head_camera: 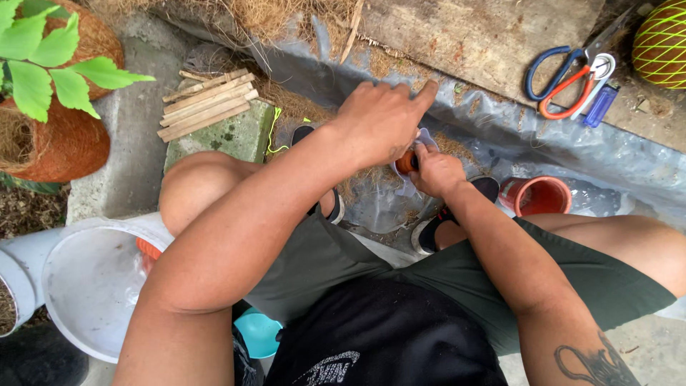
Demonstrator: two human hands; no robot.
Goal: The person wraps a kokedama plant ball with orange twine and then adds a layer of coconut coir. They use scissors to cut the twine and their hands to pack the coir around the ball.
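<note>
Both my hands meet over the ground between my knees. My left hand (382, 118) lies on top, fingers curled, index finger stretched toward the plastic sheet. My right hand (434, 171) grips a small orange-brown object (406, 162) from below; a pale plastic piece (426, 137) shows around it. Most of the object is hidden by my left hand, which touches it from above. Brown coconut fibre is scattered underneath.
An orange plastic cup (536, 195) lies on its side by my right foot. Scissors with blue and orange handles (564, 75) rest on a concrete slab. A bundle of wooden sticks (207, 104) lies far left, a white bucket (93, 286) near left, a leafy plant (43, 64) beyond.
</note>
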